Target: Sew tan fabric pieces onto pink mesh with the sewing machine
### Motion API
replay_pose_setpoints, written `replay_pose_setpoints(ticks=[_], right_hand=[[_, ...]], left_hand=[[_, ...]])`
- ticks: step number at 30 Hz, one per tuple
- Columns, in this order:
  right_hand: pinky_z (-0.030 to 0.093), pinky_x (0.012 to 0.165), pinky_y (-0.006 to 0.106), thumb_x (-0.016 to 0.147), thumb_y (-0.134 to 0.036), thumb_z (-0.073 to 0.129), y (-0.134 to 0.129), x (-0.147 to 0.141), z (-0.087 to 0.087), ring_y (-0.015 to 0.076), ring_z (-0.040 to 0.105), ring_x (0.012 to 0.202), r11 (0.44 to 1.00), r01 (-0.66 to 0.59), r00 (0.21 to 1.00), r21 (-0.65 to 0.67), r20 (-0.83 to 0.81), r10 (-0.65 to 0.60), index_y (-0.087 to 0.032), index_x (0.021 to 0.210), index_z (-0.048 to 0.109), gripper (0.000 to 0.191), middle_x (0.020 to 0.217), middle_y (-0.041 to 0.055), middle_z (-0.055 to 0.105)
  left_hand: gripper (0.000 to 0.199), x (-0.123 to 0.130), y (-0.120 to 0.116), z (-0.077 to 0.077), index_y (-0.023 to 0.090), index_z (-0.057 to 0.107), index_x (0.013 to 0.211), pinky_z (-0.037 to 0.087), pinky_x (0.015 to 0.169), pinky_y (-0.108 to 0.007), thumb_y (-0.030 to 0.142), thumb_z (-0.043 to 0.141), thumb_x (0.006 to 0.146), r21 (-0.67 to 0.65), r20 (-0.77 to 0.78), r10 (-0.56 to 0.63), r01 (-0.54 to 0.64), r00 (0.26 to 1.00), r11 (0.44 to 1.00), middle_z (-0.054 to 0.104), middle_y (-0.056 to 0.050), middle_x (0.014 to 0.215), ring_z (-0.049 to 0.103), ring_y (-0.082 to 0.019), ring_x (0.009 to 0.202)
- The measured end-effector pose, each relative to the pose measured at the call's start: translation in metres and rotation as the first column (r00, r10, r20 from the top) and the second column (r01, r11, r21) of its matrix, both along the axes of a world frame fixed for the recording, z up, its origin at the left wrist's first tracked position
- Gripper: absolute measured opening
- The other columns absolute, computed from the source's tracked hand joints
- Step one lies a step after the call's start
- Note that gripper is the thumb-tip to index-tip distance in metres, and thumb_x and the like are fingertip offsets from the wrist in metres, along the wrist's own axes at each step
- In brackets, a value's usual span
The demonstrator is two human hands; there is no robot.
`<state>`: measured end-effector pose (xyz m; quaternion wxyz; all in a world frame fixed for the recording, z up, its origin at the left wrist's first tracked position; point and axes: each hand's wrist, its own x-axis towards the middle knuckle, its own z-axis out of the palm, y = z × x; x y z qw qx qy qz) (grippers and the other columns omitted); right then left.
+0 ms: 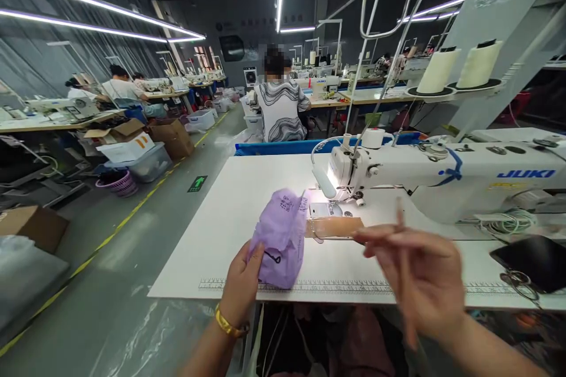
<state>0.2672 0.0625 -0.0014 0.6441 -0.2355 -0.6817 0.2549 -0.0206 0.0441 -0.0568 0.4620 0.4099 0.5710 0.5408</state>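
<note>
My left hand grips the lower left edge of a crumpled purple fabric piece, thumb on top. Dark printing shows on its upper part, and a small black mark lies near my thumb. My right hand is raised over the table on the right, its fingers closed around a thin brown stick that is blurred. A tan strip lies on the table between the fabric and my right fingertips. Just behind it stands the white sewing machine, its needle area lit; the fabric is left of it.
The white table has a ruler scale along its front edge. A black phone-like object and scissors handles lie at right. Thread cones stand behind the machine. A seated person works ahead; boxes line the left aisle.
</note>
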Motion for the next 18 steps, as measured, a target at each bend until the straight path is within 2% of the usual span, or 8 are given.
replay_pose_setpoints(ticks=[2, 4, 7, 9, 10, 13, 15, 18], right_hand=[[0.061, 0.092, 0.047, 0.095, -0.015, 0.067, 0.000, -0.020, -0.019, 0.0268, 0.073, 0.111, 0.997, -0.023, 0.982, -0.069, 0.185, 0.036, -0.033, 0.122, 0.059, 0.034, 0.122, 0.0068, 0.074], [0.055, 0.104, 0.052, 0.094, -0.028, 0.072, 0.002, -0.043, -0.038, 0.0293, 0.063, 0.128, 0.952, -0.019, 0.964, -0.307, 0.247, 0.099, -0.033, 0.126, 0.055, 0.036, 0.140, 0.0103, 0.063], [0.054, 0.103, 0.051, 0.092, -0.046, 0.074, 0.008, -0.073, -0.062, 0.0289, 0.060, 0.129, 0.708, -0.217, 0.962, -0.672, -0.023, 0.274, -0.032, 0.123, 0.047, 0.043, 0.142, 0.0116, 0.058], [0.057, 0.090, 0.044, 0.089, -0.052, 0.075, 0.014, -0.083, -0.069, 0.0257, 0.068, 0.108, 0.532, -0.393, 0.911, -0.750, -0.238, 0.338, -0.030, 0.114, 0.044, 0.045, 0.122, 0.0083, 0.065], [0.057, 0.084, 0.040, 0.088, -0.052, 0.075, 0.017, -0.085, -0.068, 0.0229, 0.068, 0.098, 0.498, -0.443, 0.889, -0.746, -0.294, 0.351, -0.029, 0.111, 0.043, 0.045, 0.113, 0.0054, 0.066], [0.049, 0.072, 0.029, 0.086, -0.044, 0.077, 0.034, -0.075, -0.054, 0.0166, 0.060, 0.082, 0.547, -0.440, 0.871, -0.713, -0.190, 0.452, -0.026, 0.106, 0.046, 0.041, 0.095, -0.0016, 0.061], [0.043, 0.064, 0.025, 0.083, -0.037, 0.077, 0.050, -0.064, -0.040, 0.0145, 0.054, 0.073, 0.523, -0.392, 0.789, -0.757, 0.016, 0.614, -0.024, 0.105, 0.052, 0.036, 0.085, -0.0043, 0.056], [0.039, 0.058, 0.023, 0.078, -0.023, 0.076, 0.074, -0.052, -0.028, 0.0140, 0.051, 0.069, 0.617, -0.227, 0.622, -0.753, 0.375, 0.687, -0.022, 0.104, 0.062, 0.030, 0.079, -0.0047, 0.055]], left_hand=[[0.061, 0.008, 0.000, -0.008, 0.018, 0.070, 0.123, 0.059, 0.091, -0.036, 0.064, 0.073, 0.083, -0.017, 0.101, 0.044, -0.042, 0.994, 0.999, 0.076, -0.010, 0.119, 0.071, -0.028, 0.106], [0.060, 0.015, -0.003, -0.012, 0.019, 0.068, 0.124, 0.061, 0.088, -0.037, 0.061, 0.075, 0.082, -0.042, 0.203, 0.114, -0.107, 0.973, 0.993, 0.076, -0.010, 0.120, 0.073, -0.027, 0.104], [0.052, 0.022, -0.012, -0.015, 0.022, 0.065, 0.125, 0.064, 0.082, -0.037, 0.056, 0.071, 0.086, -0.048, 0.258, 0.207, -0.201, 0.944, 0.978, 0.077, -0.009, 0.119, 0.075, -0.025, 0.099], [0.048, 0.020, -0.021, -0.017, 0.024, 0.064, 0.125, 0.064, 0.080, -0.038, 0.056, 0.066, 0.090, -0.029, 0.178, 0.188, -0.186, 0.966, 0.982, 0.076, -0.010, 0.119, 0.075, -0.025, 0.098], [0.047, 0.017, -0.026, -0.017, 0.024, 0.063, 0.125, 0.064, 0.081, -0.039, 0.056, 0.065, 0.092, -0.003, 0.098, 0.164, -0.165, 0.982, 0.986, 0.075, -0.010, 0.121, 0.075, -0.025, 0.099], [0.051, -0.001, -0.038, -0.013, 0.023, 0.056, 0.132, 0.061, 0.091, -0.045, 0.050, 0.069, 0.091, 0.234, -0.307, 0.286, -0.219, 0.908, 0.947, 0.068, -0.012, 0.129, 0.069, -0.027, 0.110], [0.046, -0.011, -0.041, -0.004, 0.023, 0.056, 0.132, 0.055, 0.100, -0.048, 0.039, 0.071, 0.092, 0.494, -0.561, 0.465, -0.174, 0.685, 0.852, 0.064, -0.012, 0.130, 0.064, -0.028, 0.116], [0.022, -0.012, -0.035, 0.006, 0.026, 0.066, 0.117, 0.055, 0.096, -0.039, 0.016, 0.056, 0.100, 0.475, -0.838, 0.272, 0.387, 0.473, 0.790, 0.070, -0.006, 0.113, 0.065, -0.022, 0.107]])
